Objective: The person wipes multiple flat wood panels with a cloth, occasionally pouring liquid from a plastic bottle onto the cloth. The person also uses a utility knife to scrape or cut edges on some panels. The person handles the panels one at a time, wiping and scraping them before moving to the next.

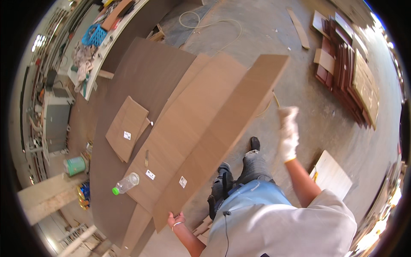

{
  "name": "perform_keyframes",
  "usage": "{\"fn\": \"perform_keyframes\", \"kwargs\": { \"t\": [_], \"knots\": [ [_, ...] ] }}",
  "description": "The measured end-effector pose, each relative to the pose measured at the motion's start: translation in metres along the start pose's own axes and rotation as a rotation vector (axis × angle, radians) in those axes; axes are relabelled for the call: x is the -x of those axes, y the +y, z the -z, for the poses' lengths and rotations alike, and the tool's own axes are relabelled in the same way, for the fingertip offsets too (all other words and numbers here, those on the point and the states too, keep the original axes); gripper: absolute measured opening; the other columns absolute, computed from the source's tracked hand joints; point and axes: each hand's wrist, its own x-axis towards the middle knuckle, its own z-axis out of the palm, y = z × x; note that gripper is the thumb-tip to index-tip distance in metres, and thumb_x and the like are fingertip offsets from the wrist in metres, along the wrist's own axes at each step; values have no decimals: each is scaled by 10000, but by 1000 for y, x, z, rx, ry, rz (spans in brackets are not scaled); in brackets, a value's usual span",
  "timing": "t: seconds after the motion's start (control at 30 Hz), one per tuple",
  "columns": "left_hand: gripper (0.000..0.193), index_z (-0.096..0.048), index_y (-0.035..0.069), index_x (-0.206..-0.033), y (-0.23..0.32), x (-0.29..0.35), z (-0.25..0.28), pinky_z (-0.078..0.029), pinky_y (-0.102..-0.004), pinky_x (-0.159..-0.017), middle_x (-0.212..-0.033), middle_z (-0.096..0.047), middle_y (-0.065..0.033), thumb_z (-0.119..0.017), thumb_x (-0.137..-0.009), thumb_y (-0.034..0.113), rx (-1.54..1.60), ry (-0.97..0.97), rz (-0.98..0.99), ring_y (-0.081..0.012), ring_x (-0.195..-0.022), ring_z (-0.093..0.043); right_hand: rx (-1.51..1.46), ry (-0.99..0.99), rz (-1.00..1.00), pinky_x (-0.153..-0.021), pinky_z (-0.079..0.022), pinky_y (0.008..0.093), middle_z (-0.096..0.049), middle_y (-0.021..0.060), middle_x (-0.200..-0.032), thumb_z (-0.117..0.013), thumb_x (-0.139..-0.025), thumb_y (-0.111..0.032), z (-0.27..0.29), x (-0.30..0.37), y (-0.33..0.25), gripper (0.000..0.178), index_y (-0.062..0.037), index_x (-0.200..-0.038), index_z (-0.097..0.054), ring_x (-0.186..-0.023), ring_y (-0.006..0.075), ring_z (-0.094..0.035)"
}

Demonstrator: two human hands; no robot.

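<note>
A long brown board (222, 128) lies slantwise over the wider brown panels (184, 124) on the table. At its near end, my bare left hand (176, 219), with a white band at the wrist, grips the corner. My right hand (288, 132) wears a white glove and is raised to the right of the board, apart from it. Its fingers are blurred, so their pose is unclear. A small white label (183, 182) sticks to the long board. On the panels beside it are a clear plastic bottle with a green cap (126, 184) and a box cutter (147, 158).
Smaller brown boards (127, 128) lie on the dark tabletop (107, 188) at left. A bench with a blue basket (94, 35) stands far left. Stacked panels (346, 73) rest on the floor at right. A pale board (332, 173) lies nearer, and a hose (214, 22) loops across the floor.
</note>
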Motion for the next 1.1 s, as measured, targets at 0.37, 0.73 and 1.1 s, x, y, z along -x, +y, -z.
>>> {"fn": "perform_keyframes", "kwargs": {
  "t": [0.37,0.73,1.1],
  "knots": [
    [447,-534,-3,-1459,54,30,-61,-478,-619,-1147,-1474,-621,-156,-354,-1163,279,-103,-173,-19,-374,-1398,-557,70,-1092,1405,-1201,-385,517,-613,44,-1455,-836,-717,-410,-265,131,20,527,-142,-1145,-687,-1393,294,-552],
    [426,-563,30,-1456,35,18,-59,-522,-629,-1104,-1445,-635,-157,-366,-1155,259,17,-127,5,-403,-1371,-573,459,574,-774,-936,-542,487,-748,203,-1145,-640,-935,-257,7,-276,172,347,-107,-1236,-726,-1082,369,-710],
    [472,-578,45,-1441,-11,-87,-42,-468,-596,-1169,-1510,-615,-102,-418,-1147,377,79,-351,73,-334,-1385,-581,-1431,507,-883,-1033,-550,523,-646,128,-1385,-519,-1095,-301,-30,-11,155,374,-116,-1419,-536,-1205,337,-649]
  ]
}}
